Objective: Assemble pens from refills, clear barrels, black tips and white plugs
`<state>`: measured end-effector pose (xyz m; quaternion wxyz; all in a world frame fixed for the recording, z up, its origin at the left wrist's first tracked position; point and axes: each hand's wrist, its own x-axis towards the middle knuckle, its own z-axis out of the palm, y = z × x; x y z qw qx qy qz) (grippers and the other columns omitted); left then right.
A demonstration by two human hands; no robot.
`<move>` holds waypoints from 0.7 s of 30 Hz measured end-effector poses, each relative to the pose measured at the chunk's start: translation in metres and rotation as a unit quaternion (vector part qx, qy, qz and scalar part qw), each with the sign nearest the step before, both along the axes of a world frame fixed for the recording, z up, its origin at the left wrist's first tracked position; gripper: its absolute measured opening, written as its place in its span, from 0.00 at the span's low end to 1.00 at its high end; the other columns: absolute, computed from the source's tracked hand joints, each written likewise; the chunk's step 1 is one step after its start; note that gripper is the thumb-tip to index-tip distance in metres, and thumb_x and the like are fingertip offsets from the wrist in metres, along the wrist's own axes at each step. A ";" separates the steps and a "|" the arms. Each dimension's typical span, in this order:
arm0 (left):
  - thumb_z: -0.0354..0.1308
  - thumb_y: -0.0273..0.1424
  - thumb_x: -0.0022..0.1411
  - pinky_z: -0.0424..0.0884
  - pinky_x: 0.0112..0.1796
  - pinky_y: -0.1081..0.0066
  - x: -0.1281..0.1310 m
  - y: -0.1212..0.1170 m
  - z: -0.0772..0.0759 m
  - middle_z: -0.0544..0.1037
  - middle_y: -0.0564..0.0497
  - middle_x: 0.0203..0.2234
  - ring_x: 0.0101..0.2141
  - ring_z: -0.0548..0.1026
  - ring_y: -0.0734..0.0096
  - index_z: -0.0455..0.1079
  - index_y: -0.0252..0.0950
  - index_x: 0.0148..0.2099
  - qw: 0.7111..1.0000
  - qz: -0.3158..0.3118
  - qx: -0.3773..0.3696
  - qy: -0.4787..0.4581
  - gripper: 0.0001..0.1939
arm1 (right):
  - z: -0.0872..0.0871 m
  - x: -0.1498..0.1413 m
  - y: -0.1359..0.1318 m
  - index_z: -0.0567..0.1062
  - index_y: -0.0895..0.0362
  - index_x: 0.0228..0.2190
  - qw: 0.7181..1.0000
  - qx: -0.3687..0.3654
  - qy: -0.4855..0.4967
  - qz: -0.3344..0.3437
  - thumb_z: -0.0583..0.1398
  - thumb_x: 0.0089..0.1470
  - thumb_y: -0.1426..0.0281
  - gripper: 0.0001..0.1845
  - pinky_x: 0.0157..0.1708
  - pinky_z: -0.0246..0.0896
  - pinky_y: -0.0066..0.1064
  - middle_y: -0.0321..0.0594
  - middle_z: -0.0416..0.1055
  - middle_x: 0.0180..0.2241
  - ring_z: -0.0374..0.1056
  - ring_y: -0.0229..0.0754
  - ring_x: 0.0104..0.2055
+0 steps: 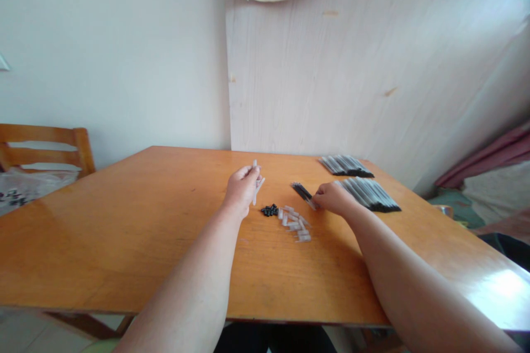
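My left hand [242,187] is closed round clear plastic pen parts [257,190]; they look like a barrel and a cap, but the fingers hide part of them. On the right, my right hand [329,197] pinches at the near end of a small bunch of black pen refills [302,192] lying on the table. Whether it grips one refill or more is hidden. Between the hands lie a little heap of black plugs [270,210] and, beside it, several clear pen caps [293,222].
Two rows of clear pens with black ends, a nearer one [372,194] and a farther one [345,166], lie at the right of the wooden table [136,231]. A chair [45,135] with a plastic bag [41,182] stands at the left. The wall rises behind.
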<state>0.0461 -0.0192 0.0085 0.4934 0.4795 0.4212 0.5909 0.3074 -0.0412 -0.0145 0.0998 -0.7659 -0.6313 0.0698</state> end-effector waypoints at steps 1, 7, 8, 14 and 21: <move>0.64 0.44 0.52 0.69 0.28 0.74 0.000 0.000 0.000 0.73 0.52 0.24 0.22 0.67 0.78 0.74 0.35 0.35 1.000 -0.001 0.000 0.001 0.17 | 0.002 -0.002 -0.002 0.80 0.57 0.28 1.000 0.002 -0.007 -0.002 0.59 0.47 0.64 0.12 0.25 0.54 0.29 0.46 0.77 0.28 0.72 0.43 0.31; 0.62 0.42 0.54 0.68 0.27 0.75 0.000 0.002 -0.002 0.73 0.52 0.24 0.22 0.67 0.79 0.74 0.35 0.35 1.000 -0.002 -0.004 0.007 0.15 | 0.008 -0.007 -0.007 0.79 0.56 0.28 0.999 0.008 -0.033 -0.008 0.59 0.48 0.64 0.11 0.28 0.55 0.29 0.46 0.77 0.31 0.71 0.44 0.33; 0.62 0.42 0.54 0.67 0.27 0.75 0.000 0.003 -0.003 0.73 0.52 0.25 0.22 0.67 0.79 0.73 0.35 0.35 1.000 -0.003 -0.004 0.008 0.14 | 0.008 -0.006 -0.007 0.79 0.56 0.28 0.999 0.011 -0.032 -0.006 0.58 0.49 0.64 0.11 0.28 0.54 0.30 0.46 0.77 0.31 0.71 0.44 0.33; 0.61 0.42 0.55 0.66 0.28 0.76 -0.001 0.008 -0.010 0.72 0.52 0.24 0.25 0.69 0.77 0.73 0.35 0.36 0.999 -0.030 0.031 0.024 0.15 | 0.009 -0.009 -0.004 0.76 0.57 0.27 0.994 0.101 0.040 0.002 0.56 0.51 0.65 0.11 0.28 0.53 0.29 0.43 0.75 0.27 0.68 0.41 0.30; 0.60 0.43 0.56 0.67 0.33 0.73 0.001 0.014 -0.020 0.75 0.52 0.29 0.32 0.73 0.71 0.74 0.37 0.38 0.993 -0.048 0.059 0.091 0.15 | 0.014 -0.027 -0.008 0.71 0.58 0.35 0.879 0.226 0.416 0.056 0.58 0.50 0.63 0.12 0.28 0.58 0.28 0.37 0.69 0.27 0.62 0.36 0.27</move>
